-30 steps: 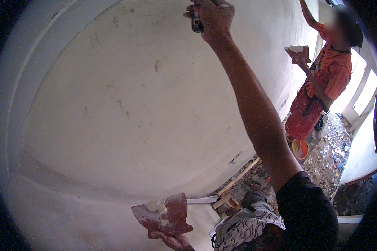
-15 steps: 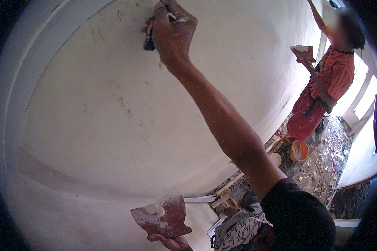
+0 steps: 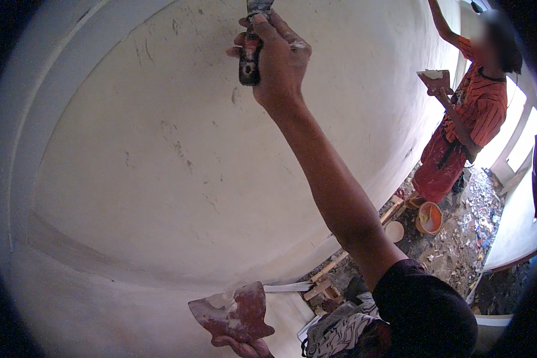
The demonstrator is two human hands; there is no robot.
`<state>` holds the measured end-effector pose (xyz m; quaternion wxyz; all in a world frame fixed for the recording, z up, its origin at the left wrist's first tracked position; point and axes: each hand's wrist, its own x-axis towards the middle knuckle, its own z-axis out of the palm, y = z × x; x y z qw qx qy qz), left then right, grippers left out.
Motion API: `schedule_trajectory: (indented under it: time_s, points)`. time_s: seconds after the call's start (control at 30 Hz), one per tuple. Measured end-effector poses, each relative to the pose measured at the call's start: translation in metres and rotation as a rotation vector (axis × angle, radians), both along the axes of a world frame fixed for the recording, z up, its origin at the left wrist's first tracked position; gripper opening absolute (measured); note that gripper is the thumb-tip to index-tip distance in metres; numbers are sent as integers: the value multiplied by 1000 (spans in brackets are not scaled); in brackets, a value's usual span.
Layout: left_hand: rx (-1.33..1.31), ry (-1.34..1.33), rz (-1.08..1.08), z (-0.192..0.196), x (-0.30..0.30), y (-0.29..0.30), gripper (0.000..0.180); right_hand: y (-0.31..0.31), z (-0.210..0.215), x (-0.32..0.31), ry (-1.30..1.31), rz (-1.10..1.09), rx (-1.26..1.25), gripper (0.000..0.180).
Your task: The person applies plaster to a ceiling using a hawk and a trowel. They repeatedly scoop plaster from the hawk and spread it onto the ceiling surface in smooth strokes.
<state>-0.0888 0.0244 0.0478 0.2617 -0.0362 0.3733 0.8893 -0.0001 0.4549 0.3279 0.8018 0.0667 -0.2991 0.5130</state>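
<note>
A big pale wall (image 3: 119, 203) with dark smudges stands in front. Low down, the left hand (image 3: 244, 346) grips a flat reddish-brown board (image 3: 249, 310) with white paste (image 3: 222, 300). Up high, the right hand (image 3: 283, 67) grips a small black-and-red-handled scraper (image 3: 249, 64) near the wall.

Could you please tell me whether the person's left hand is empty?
No, the left hand holds a reddish-brown plate with pale smears.

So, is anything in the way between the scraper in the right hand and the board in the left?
Nothing visible. Between the scraper in the right hand and the reddish board in the left hand, only the pale wall shows. The other person stands off to the right.
</note>
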Motion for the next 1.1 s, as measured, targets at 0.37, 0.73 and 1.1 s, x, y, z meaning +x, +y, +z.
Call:
schedule_trajectory:
  time_s: [0.37,0.73,1.1]
  points:
    - [-102,129,-24,28,20,14,90,12,41,128,-602,340,23,35]
    - [454,34,-351,-14,10,31,55,-125,-102,145,-1371,443,47,29]
    - [438,-154,-341,-18,28,28,44,-192,-268,64,-1156,715,54,23]
